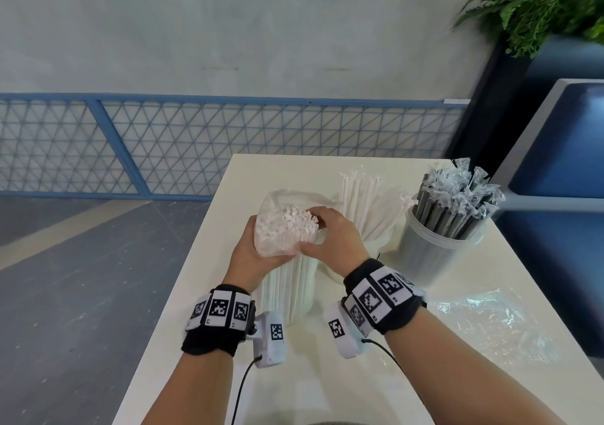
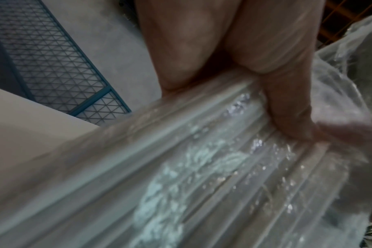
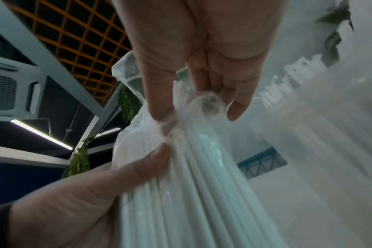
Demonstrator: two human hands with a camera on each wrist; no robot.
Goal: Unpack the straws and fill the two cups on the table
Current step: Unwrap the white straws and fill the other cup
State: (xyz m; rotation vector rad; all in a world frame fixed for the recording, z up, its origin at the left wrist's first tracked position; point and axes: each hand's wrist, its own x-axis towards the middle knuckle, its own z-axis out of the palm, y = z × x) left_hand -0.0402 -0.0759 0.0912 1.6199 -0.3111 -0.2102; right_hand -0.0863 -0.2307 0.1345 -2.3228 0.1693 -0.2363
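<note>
- Left hand [image 1: 253, 254] wraps the bagged white straws [image 1: 291, 280], steadying the bundle upright on the worktop [image 1: 202, 293].
- Right hand [image 1: 333, 235] fingers [image 3: 159, 104] pinch the plastic bag [image 1: 277, 202] film, likely to peel it open.

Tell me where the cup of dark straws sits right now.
In the head view the cup of dark straws stands at the table's far right edge, just right of the cup of white straws, beyond the right hand.

The right hand [image 3: 202, 55] pinches the clear bag [image 3: 181, 117] bunched round upright white straws [image 3: 191, 193]. The left hand [image 3: 85, 193] grips the bundle lower down, thumb pressed against it.
</note>
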